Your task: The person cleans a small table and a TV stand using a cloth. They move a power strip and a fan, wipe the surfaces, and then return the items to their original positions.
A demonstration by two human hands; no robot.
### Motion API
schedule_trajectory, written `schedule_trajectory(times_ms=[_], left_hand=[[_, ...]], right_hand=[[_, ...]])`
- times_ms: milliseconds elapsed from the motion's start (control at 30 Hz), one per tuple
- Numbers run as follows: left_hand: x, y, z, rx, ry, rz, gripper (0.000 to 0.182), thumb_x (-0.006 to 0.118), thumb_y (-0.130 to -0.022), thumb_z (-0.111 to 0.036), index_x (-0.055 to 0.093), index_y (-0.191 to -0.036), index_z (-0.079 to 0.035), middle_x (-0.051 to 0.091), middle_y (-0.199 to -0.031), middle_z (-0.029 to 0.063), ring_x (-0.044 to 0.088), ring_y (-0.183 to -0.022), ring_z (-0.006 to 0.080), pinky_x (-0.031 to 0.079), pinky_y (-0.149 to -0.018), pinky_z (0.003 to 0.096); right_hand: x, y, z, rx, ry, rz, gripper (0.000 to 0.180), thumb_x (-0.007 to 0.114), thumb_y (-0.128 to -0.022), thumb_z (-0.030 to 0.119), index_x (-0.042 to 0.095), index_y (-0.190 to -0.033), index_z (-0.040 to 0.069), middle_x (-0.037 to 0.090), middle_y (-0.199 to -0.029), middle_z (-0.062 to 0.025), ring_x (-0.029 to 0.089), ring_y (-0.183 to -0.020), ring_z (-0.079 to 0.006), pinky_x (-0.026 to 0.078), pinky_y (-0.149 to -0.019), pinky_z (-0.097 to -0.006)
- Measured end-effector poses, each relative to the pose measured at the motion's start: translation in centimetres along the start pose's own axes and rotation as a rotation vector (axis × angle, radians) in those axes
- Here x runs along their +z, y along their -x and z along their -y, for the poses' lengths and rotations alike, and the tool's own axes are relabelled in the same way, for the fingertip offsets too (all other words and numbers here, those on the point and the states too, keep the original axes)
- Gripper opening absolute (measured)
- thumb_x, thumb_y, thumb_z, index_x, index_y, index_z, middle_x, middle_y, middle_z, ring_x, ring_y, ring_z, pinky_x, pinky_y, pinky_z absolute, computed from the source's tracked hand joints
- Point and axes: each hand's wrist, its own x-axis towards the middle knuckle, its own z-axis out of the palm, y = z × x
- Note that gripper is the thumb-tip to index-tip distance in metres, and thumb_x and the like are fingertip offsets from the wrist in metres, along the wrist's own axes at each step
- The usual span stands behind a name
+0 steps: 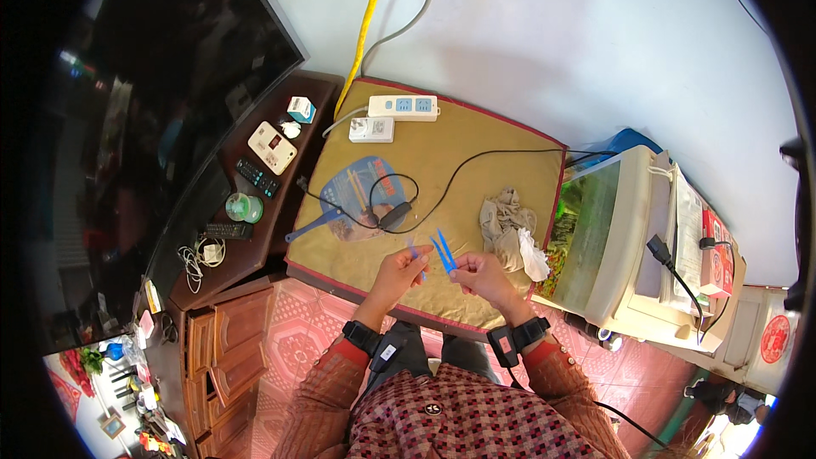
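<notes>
Blue plastic tweezers (444, 252) are pinched in my right hand (479, 275), with their two tips apart and pointing away from me. My left hand (399, 273) grips a slim, bluish, partly see-through item (412, 246) between thumb and fingers; what it is, I cannot tell. Both hands hover over the near part of a table with a tan cloth cover (440, 296). Beyond them lies a black cable with an inline box (396, 215), crossing a blue paddle-shaped hand fan (357, 188) that bears writing.
A white power strip (403, 108) and a plug adapter (371, 130) lie at the back. Crumpled grey cloth (507, 223) and white tissue (533, 256) sit at right, beside a fish tank (590, 229). Left stand a television (159, 108) and a cabinet holding a phone (272, 147) and remotes (257, 177).
</notes>
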Motion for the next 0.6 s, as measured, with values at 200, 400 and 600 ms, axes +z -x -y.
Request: schedule_trajectory(times_ms=[200,400,600], left_hand=[[0.1,-0.9,-0.9,-0.018,0.067,-0.041,0.031,0.059,-0.104,-0.028,0.066,-0.087,-0.004,0.059,-0.067,0.0004,0.049,-0.055,0.0081,0.037,-0.051,0.0236],[-1.8,-1.5,-0.3,-0.341,0.495,0.058,0.027,0.057,-0.104,-0.027,0.066,-0.1,-0.002,0.059,-0.072,0.0,0.049,-0.055,0.009,0.036,-0.051,0.0233],[-1.0,-1.4,-0.8,-0.239,0.712,0.1,0.034,0.058,-0.104,-0.031,0.062,-0.12,-0.001,0.063,-0.084,0.0018,0.056,-0.066,0.0096,0.044,-0.06,0.025]], right_hand=[[1.8,0.8,0.4,-0.051,0.075,0.0,0.014,0.073,-0.09,0.011,0.071,-0.099,0.0,0.065,-0.076,0.0002,0.057,-0.061,-0.0061,0.047,-0.055,-0.0243],[1.3,-0.9,-1.7,-0.279,0.215,-0.028,0.016,0.073,-0.09,0.01,0.074,-0.102,-0.001,0.066,-0.079,-0.003,0.059,-0.07,-0.0104,0.048,-0.064,-0.0289],[0.1,-1.7,-1.2,-0.216,0.224,-0.109,0.017,0.072,-0.092,0.012,0.073,-0.102,-0.001,0.067,-0.081,-0.0032,0.057,-0.072,-0.0095,0.048,-0.065,-0.0287]])
